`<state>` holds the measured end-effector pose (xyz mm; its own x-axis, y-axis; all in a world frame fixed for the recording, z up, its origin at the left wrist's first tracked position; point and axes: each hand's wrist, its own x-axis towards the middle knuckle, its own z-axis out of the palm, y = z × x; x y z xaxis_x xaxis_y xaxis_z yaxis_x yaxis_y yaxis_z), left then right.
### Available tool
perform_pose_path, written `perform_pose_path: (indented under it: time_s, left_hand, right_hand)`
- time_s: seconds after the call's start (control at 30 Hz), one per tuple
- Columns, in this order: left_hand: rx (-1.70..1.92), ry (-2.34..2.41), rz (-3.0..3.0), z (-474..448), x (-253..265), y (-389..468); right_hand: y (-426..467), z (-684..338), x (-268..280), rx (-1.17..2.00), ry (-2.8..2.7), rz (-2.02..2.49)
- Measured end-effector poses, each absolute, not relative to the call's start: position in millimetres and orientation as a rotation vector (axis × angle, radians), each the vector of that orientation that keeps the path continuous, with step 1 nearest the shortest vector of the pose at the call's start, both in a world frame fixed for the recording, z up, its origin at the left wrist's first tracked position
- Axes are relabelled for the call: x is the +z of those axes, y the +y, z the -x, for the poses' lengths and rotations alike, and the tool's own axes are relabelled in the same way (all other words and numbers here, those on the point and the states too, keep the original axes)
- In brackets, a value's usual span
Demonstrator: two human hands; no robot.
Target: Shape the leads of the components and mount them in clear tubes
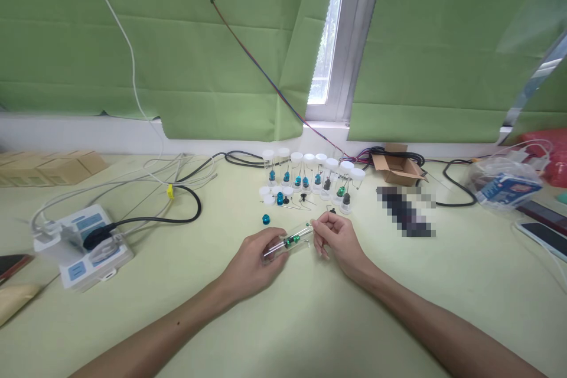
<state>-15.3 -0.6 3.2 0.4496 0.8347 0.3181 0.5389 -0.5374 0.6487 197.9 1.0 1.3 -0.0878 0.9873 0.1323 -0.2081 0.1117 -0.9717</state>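
Observation:
My left hand (261, 257) is wrapped around a clear plastic tube (277, 248), which lies tilted with its far end up to the right. Inside the tube show a green metal part (292, 240) and thin metal rods. At the tube's right end, my right hand (335, 237) has thumb and forefinger pinched together; whatever is between them is too small to make out. Beyond the hands stand several clear tubes with white caps (320, 158), holding blue, green and dark metal parts. A loose blue metal part (266, 219) lies just past my left hand.
White caps (264, 191), small dark parts (303, 196) and thin rods lie before the standing tubes. An open cardboard box (396, 168) is at back right, near a bag with a blue packet (509, 189). A power strip (95, 248) with cables sits left; phones (544, 239) lie right.

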Motion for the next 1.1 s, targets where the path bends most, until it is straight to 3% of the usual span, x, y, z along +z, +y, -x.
perform_pose_path:
  time_s: [1.1]
  left_hand:
    - [0.931, 1.097, -2.229, 16.2, 1.2, -0.7]
  right_hand:
    - [0.1, -195.5, 2.7, 1.262, -1.118, 0.884]
